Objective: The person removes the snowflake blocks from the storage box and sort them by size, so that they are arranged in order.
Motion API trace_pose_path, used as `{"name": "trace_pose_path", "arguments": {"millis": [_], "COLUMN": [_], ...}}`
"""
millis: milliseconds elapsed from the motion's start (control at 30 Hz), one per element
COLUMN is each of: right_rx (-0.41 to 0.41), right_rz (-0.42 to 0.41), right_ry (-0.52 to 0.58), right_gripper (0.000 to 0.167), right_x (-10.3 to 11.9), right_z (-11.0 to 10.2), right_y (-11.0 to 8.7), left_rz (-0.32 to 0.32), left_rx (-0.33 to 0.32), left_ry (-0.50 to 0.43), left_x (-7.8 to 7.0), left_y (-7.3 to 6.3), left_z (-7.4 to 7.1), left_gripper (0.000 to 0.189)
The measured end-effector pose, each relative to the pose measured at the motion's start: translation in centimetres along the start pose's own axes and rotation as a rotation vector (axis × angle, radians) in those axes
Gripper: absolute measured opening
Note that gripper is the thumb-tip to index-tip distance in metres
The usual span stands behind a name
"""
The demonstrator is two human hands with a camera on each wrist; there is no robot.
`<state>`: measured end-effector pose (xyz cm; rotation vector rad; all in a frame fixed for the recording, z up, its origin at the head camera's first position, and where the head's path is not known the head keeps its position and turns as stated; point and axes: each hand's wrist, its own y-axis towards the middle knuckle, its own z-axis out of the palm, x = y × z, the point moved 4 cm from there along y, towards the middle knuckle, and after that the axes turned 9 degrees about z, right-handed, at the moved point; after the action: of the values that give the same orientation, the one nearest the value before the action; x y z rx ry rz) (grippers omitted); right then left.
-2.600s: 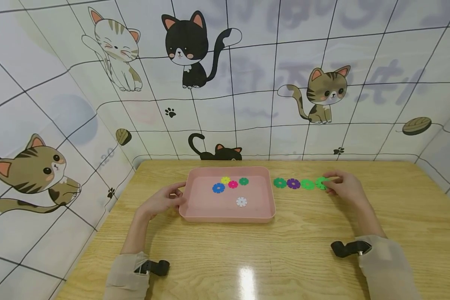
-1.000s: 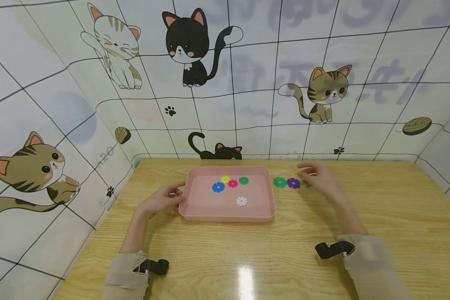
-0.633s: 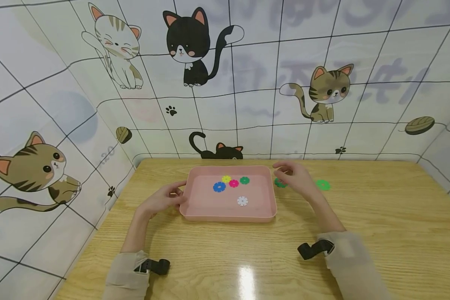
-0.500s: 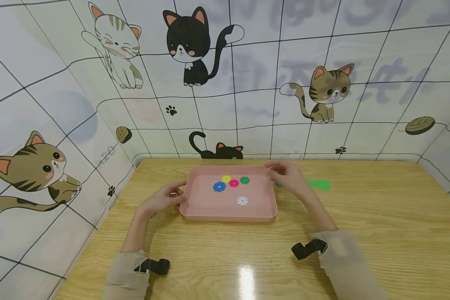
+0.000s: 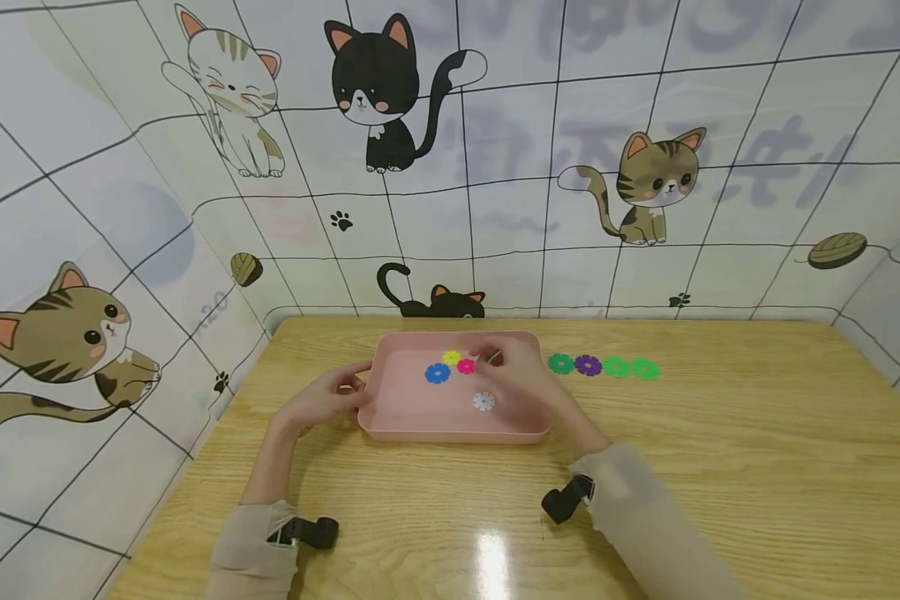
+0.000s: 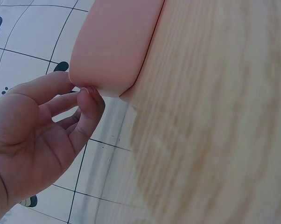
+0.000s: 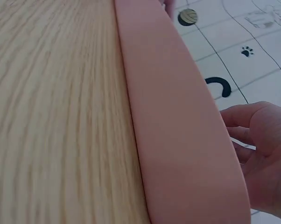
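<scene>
A shallow pink tray (image 5: pixel 420 417) rests on the table. My left hand (image 5: pixel 326 404) grips its left end, the thumb (image 6: pixel 89 105) against the outer wall and the index finger at the rim. My right hand (image 5: pixel 513 371) is over the right half of the tray, fingers bent, fingertips close beside a pink notched plastic disc (image 5: pixel 466 367). A yellow disc (image 5: pixel 451 357), a blue disc (image 5: pixel 437 373) and a white disc (image 5: pixel 483 402) lie around it. A green disc in the tray is mostly hidden by that hand. In the right wrist view, the tray wall hides its fingertips.
Right of the tray, discs lie in a row on the wooden table (image 5: pixel 757 467): dark green (image 5: pixel 561 364), purple (image 5: pixel 588 365) and two bright green discs (image 5: pixel 645 369). A wall with cat drawings stands behind the table.
My right hand let go of the bright green disc at the row's right end and moved left across the row into the space over the tray. The left hand stayed on the tray.
</scene>
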<state>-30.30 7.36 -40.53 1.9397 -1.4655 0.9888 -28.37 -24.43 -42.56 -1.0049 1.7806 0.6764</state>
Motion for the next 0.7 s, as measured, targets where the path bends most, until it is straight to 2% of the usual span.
{"name": "trace_pose_path", "arguments": {"millis": [167,400,700], "right_rx": [0.023,0.116,0.098], "right_rz": [0.006,0.011,0.002], "right_ry": [-0.081,-0.031,-0.097], "right_gripper": [0.029,0.038,0.047], "right_x": [1.2,1.8,2.1], "right_z": [1.6,3.9,5.7], "right_y": [0.9,2.2,3.8], "left_rz": [0.011,0.001,0.008], "left_rx": [-0.001,0.01,0.007], "left_ry": [-0.008,-0.015,-0.009], "left_x": [-0.1,-0.2,-0.5], "left_y": [0.0,0.0,0.0], "left_z": [0.0,0.2,0.3], "left_gripper": [0.06,0.063,0.062]}}
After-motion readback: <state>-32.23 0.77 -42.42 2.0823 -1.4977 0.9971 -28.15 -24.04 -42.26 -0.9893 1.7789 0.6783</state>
